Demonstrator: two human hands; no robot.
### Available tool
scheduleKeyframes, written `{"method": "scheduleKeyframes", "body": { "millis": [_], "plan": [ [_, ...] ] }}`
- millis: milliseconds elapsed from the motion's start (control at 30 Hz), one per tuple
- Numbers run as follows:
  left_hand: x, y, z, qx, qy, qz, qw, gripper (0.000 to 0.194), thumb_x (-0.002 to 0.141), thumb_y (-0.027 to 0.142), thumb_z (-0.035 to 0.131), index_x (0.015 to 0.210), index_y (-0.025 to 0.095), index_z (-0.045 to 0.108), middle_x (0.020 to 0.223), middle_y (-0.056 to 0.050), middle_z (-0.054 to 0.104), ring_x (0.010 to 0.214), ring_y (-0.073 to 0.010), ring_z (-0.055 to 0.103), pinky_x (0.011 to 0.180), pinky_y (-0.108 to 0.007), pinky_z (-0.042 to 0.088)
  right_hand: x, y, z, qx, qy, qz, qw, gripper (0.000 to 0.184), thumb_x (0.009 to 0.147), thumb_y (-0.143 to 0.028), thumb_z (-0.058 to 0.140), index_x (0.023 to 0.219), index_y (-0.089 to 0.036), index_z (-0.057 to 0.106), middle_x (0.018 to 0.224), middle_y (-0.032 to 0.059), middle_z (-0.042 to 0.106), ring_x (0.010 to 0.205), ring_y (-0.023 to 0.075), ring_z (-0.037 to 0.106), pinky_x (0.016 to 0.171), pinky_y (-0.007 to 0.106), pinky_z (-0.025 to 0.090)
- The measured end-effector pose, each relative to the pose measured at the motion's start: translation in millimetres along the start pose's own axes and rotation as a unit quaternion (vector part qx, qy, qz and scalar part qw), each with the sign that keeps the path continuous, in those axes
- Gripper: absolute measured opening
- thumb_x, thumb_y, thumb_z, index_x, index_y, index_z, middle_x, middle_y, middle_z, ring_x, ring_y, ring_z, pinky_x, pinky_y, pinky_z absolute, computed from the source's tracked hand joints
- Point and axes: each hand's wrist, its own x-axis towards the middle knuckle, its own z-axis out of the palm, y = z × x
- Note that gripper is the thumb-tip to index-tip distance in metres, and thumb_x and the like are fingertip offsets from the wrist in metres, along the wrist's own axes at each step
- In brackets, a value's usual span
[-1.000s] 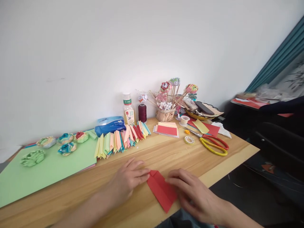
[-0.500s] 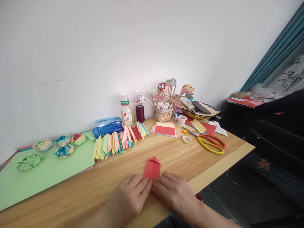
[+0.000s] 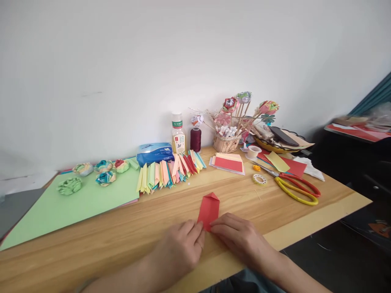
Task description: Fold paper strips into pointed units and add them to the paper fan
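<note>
A small sheet of red paper lies on the wooden table in front of me, its far end folded into a point. My left hand presses fingers on its near left corner. At the near right edge, the bunched fingers of my right hand grip the same paper. Both hands hide part of its near end. Beyond it sits a stack of cut paper pieces, with a red one on top. Left of that stands a row of folded paper strips in many colours.
Scissors with red and yellow handles lie to the right, near a tape roll. Several paper flowers rest on green sheets at left. A bottle, thread spool and basket of flower sticks line the wall.
The red paper was turned so its pointed end faces away, and both hands came together at its near end. Since then the fingers have shifted slightly apart there. The head view swung right, then left.
</note>
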Motion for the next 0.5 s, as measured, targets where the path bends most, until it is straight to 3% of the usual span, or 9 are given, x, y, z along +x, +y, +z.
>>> {"method": "scheduleKeyframes", "body": {
  "millis": [133,300,500],
  "plan": [
    [0,4,1.4,-0.002,0.009,-0.010,1.000,0.029,0.090,0.004,0.034,0.091,0.007,0.063,0.084,-0.011,0.068,0.074,-0.0196,0.062,0.062,-0.030,0.051,2,4,-1,0.007,-0.019,0.044,0.999,0.017,0.092,-0.014,0.046,0.092,-0.018,0.062,0.087,0.0057,0.064,0.081,0.0160,0.058,0.071,0.027,0.049],
    [-3,2,3.8,-0.010,0.013,-0.012,1.000,0.026,0.090,0.004,0.037,0.089,0.007,0.063,0.087,-0.013,0.068,0.076,-0.0193,0.062,0.065,-0.030,0.052,7,16,-10,-0.007,-0.056,0.069,0.996,0.012,0.087,-0.016,0.055,0.095,-0.019,0.063,0.098,0.0073,0.062,0.091,0.0193,0.056,0.077,0.031,0.048],
    [-3,6,3.0,-0.003,-0.008,-0.025,1.000,0.027,0.091,0.005,0.034,0.098,0.004,0.060,0.087,-0.013,0.066,0.078,-0.0210,0.061,0.062,-0.031,0.052,16,20,-10,0.011,-0.070,0.114,0.991,0.013,0.088,-0.020,0.053,0.079,-0.019,0.062,0.086,0.0052,0.061,0.082,0.0183,0.057,0.072,0.030,0.046]
  ]
}}
